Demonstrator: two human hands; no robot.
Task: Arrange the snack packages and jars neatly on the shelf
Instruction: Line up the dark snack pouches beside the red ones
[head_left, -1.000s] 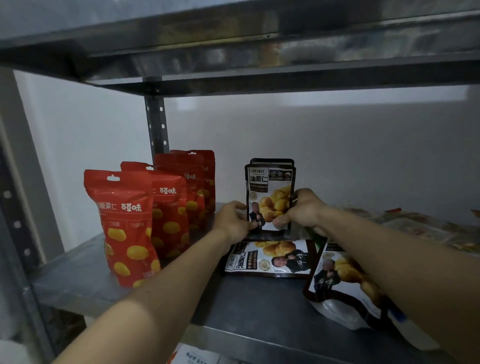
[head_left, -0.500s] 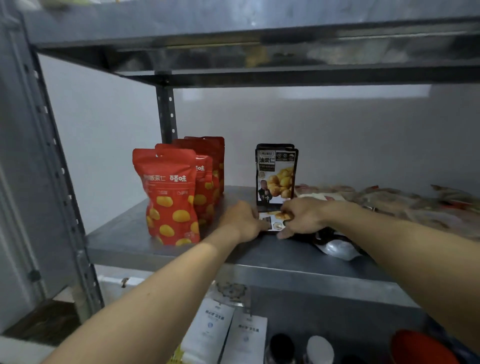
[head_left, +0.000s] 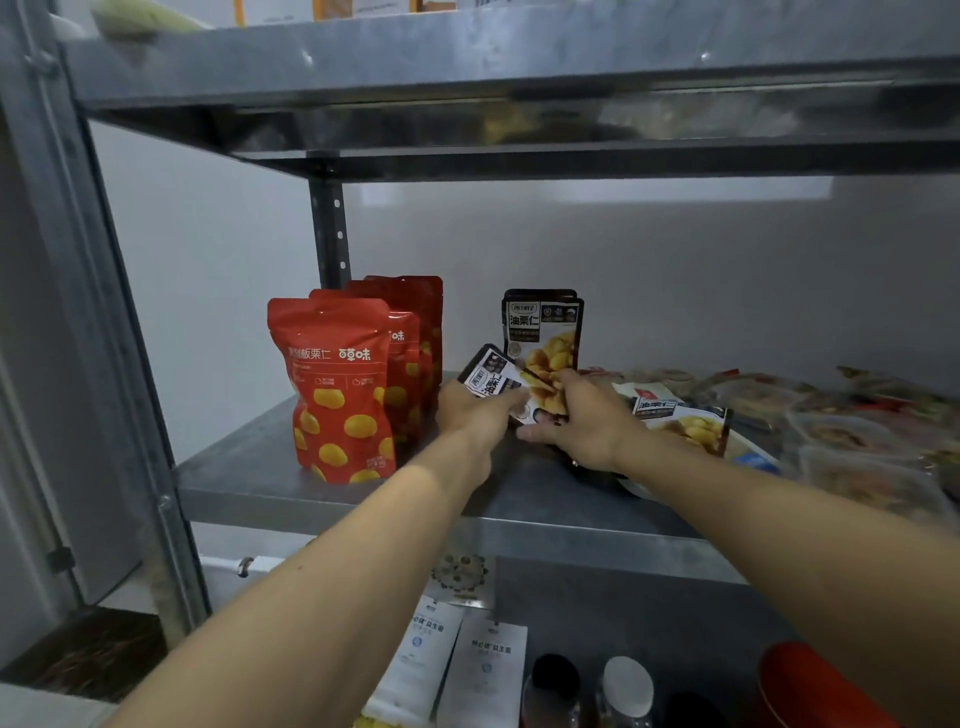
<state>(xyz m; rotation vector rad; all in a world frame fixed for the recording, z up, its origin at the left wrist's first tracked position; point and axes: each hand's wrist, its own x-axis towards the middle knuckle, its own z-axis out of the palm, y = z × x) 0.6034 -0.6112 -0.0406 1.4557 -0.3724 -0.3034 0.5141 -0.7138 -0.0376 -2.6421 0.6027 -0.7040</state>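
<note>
**Now a black pouch is held by both hands above the metal shelf**

Nearest, at the bottom of the view, a lower level is seen; two white packets (head_left: 457, 670) stand there side by side, beside them two jars (head_left: 589, 691), one with a dark lid and one with a white lid, and at the far right a red container (head_left: 810, 686) is partly cut by the edge.

Above this, the two bare forearms are stretched forward over the front lip of the metal shelf (head_left: 322, 483); the left hand (head_left: 475, 415) and the right hand (head_left: 584, 421) are closed together on a tilted black pouch (head_left: 493, 379); the left hand grips it from below at its left side, the right hand from its right side, and the pouch is lifted, its top corner leaning to the left.

Just right of the right wrist, another black pouch (head_left: 675, 415) is laid flat on the shelf; under it something white and blue is seen, but what it is cannot be told. To the left, a row of red pouches (head_left: 337, 389) with yellow spots is standing upright, one behind the other, near the left post.

Behind the hands, one upright black pouch (head_left: 545, 327) is standing close to the back wall; its lower part is hidden by the held one. Further right, a heap of clear packages (head_left: 841, 431) is spread along the shelf; it is too blurred to be read.

Over all this, the upper shelf (head_left: 467, 62) is seen from below.
</note>
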